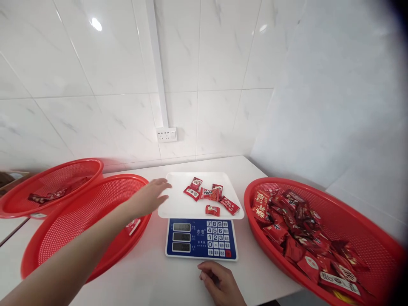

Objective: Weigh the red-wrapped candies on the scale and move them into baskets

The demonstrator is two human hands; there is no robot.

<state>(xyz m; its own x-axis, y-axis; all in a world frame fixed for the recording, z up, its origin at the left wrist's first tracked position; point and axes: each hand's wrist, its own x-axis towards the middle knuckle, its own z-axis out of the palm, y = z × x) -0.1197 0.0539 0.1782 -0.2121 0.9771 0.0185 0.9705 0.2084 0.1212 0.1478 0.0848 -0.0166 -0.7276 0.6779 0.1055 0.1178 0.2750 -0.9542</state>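
A blue-faced digital scale (201,239) with a white weighing tray (178,204) stands on the white table. Several red candy packets (208,194) lie on the tray. My left hand (149,196) reaches out flat, fingers stretched, at the tray's left edge above the rim of a red basket (63,229); it holds nothing. My right hand (219,282) rests on the table just in front of the scale, fingers curled under, with nothing visible in it.
A red mesh basket (366,229) at the right holds many red packets (299,238). One packet (133,226) lies in the near left basket. A second red basket (47,187) at far left holds a few packets. A wall socket (166,134) sits behind.
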